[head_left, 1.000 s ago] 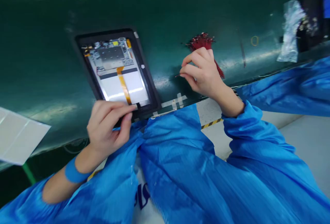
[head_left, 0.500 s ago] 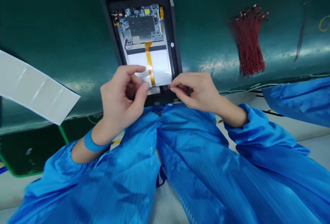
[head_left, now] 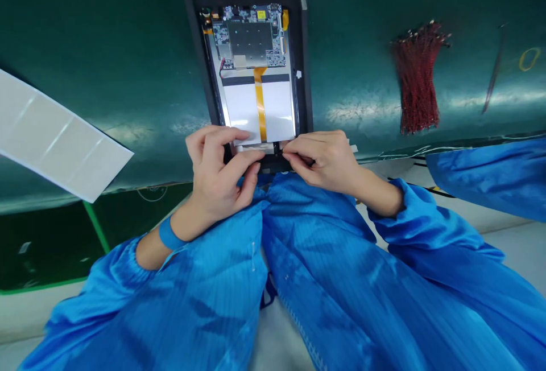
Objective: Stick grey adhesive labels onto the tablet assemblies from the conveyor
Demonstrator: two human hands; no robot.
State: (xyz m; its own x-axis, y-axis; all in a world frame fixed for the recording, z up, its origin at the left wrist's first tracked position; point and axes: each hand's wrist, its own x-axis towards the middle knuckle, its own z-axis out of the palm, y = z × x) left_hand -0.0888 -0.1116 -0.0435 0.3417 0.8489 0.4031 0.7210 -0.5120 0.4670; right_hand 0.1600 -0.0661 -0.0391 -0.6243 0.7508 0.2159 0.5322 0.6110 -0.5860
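An open tablet lies in a black frame on the dark green mat, showing a circuit board with a metal shield at the far end. Below the board, an orange flex ribbon runs over a white panel. My left hand and my right hand meet at the tablet's near edge, fingertips closed around a thin white strip and a small black tab. My fingers hide whether either hand grips anything.
A white sheet lies at the left of the mat. To the right are a bundle of red wires, a thin pair of tweezers and a yellow loop. Blue sleeves fill the foreground, and blue cloth lies at the right.
My right hand has moved from beside the red wires to the tablet's near edge, close to my left hand. The view has turned, so the tablet now appears upright.
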